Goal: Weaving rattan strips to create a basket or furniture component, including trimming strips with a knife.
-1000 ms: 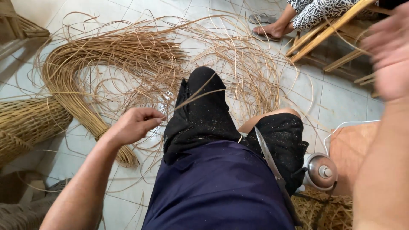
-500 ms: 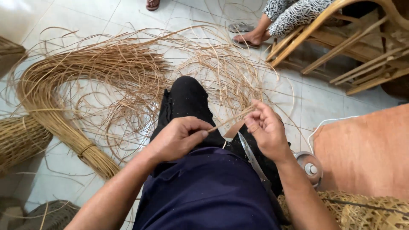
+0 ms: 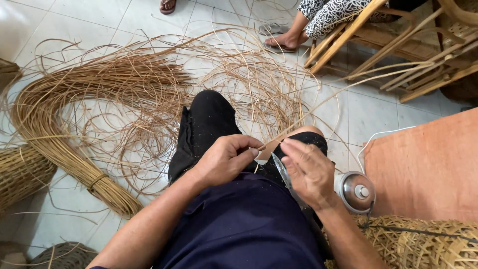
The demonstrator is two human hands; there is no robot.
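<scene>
Hands over my lap: left hand [image 3: 225,160] pinches a thin flat rattan strip [image 3: 271,145] between thumb and fingertips; right hand [image 3: 309,172] is closed on the same strip just beside it, over my right knee. One knife blade [image 3: 282,172], narrow grey metal, lies along my thigh under the right hand; can't tell if it touches the strip. Strip is pale tan, smooth, ribbon-like. One tied rattan bundle [image 3: 74,164], curved like a hook, lies on the white tiled floor [image 3: 99,20] to the left, with loose tangled strands beyond my knees. One round shiny metal lid [image 3: 356,191] just right of my knee. Two woven baskets in view: basket at left [image 3: 20,172], basket at lower right [image 3: 423,244].
</scene>
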